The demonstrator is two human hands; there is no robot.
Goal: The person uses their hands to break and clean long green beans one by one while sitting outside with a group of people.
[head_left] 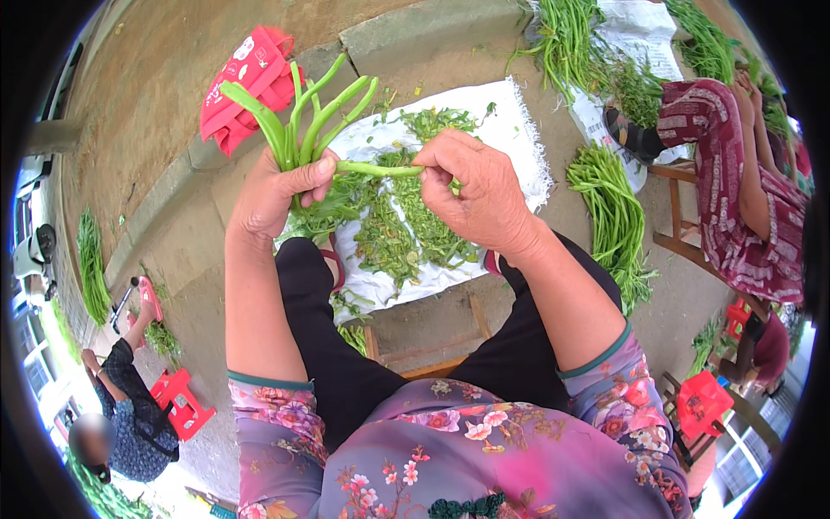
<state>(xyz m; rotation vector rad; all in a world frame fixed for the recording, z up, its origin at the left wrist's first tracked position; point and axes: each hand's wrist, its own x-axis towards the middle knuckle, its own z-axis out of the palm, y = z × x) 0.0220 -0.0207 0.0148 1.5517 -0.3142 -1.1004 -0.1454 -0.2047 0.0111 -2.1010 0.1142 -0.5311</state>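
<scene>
My left hand (pixel 275 195) is closed round a small bunch of thick green vegetable stalks (pixel 298 130), whose bare ends fan upward while leaves hang below the fist. From this bunch one stalk (pixel 378 169) runs sideways to my right hand (pixel 475 190). There my thumb and forefinger pinch its end, and the other fingers are curled. Beneath both hands a white woven sheet (pixel 526 143) lies on the ground between my knees. Chopped or torn leaf scraps (pixel 385 233) are strewn over it.
A red bag (pixel 246 91) lies at the curb (pixel 406 39), far left. Right of the sheet is a bundle of long green stems (pixel 609 208), with more greens (pixel 566 43) beyond. A seated person (pixel 735 182) is at right; another (pixel 134 415) sits left by a red stool (pixel 181 404).
</scene>
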